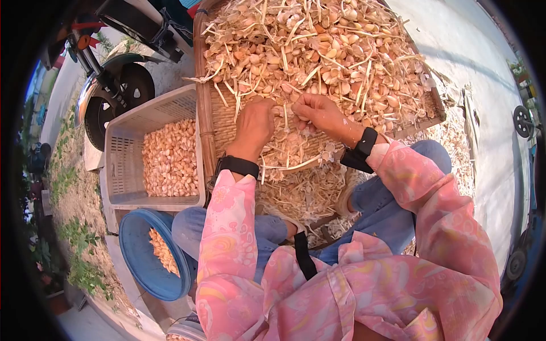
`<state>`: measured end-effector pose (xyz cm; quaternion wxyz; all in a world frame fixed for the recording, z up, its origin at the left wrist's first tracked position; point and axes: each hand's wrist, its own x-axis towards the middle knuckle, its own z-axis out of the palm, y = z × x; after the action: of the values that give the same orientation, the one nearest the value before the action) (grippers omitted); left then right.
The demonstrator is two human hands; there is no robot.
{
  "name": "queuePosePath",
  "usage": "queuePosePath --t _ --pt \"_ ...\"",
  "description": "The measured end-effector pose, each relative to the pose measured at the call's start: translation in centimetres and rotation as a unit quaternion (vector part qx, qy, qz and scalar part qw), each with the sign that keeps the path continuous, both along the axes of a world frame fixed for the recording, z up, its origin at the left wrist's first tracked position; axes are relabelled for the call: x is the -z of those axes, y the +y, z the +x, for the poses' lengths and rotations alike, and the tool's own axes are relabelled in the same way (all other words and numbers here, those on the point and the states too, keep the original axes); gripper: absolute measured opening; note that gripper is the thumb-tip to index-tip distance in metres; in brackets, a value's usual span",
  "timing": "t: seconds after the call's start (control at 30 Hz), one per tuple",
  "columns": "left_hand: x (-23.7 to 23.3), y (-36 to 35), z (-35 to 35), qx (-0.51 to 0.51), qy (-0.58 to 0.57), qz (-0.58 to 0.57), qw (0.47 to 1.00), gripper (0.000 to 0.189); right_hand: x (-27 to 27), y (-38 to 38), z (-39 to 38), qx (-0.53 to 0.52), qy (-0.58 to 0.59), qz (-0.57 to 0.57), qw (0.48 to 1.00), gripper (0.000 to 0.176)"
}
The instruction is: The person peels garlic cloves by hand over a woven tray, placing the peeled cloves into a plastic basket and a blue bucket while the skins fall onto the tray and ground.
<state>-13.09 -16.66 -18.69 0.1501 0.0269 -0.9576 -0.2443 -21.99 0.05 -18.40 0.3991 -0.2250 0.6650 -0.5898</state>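
I hold my left hand (pixel 251 128) and right hand (pixel 323 115) over garlic (pixel 321 54) heaped on a tray (pixel 205 122), right fingertips pinched, contents unclear; the left's grip I cannot tell. A light, low pinch best spares the cloves, pale and pink-tinged among papery skins and stalks.

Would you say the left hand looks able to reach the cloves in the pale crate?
Probably yes: the left hand is near the tray's rim, and nothing covers the cloves in the crate alongside.
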Motion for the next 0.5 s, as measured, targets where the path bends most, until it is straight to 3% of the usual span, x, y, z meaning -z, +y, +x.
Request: queuePosePath --t 0.13,0.23,0.37,0.4,0.47,0.5 --pt "2.0 0.7 -1.5 -0.003 -0.081 -0.051 0.995 0.013 -0.2 0.3 0.2 -0.026 0.042 -0.016 0.999 0.012" --pt "0.9 1.5 0.0 -0.095 -0.114 -0.076 0.986 0.013 2.1 0.0 -0.6 -0.018 0.114 -0.057 0.992 0.017" --pt "2.1 -0.4 1.6 -0.097 -0.102 -0.059 0.988 0.020 2.3 -0.4 -0.9 -0.026 0.197 -0.049 0.979 0.015" --pt "2.2 -0.8 1.9 -0.114 -0.116 0.094 0.982 0.021 1.8 -0.4 -0.8 -0.030 0.206 -0.050 0.977 0.015" --pt "2.1 -1.0 2.1 -0.138 -0.137 0.391 0.900 0.022 0.8 -0.5 0.0 -0.033 0.160 -0.032 0.986 0.018" --pt "0.9 -0.4 2.5 -0.121 -0.125 0.456 0.873 0.023 0.3 -0.6 0.4 -0.036 0.137 -0.022 0.990 0.020"
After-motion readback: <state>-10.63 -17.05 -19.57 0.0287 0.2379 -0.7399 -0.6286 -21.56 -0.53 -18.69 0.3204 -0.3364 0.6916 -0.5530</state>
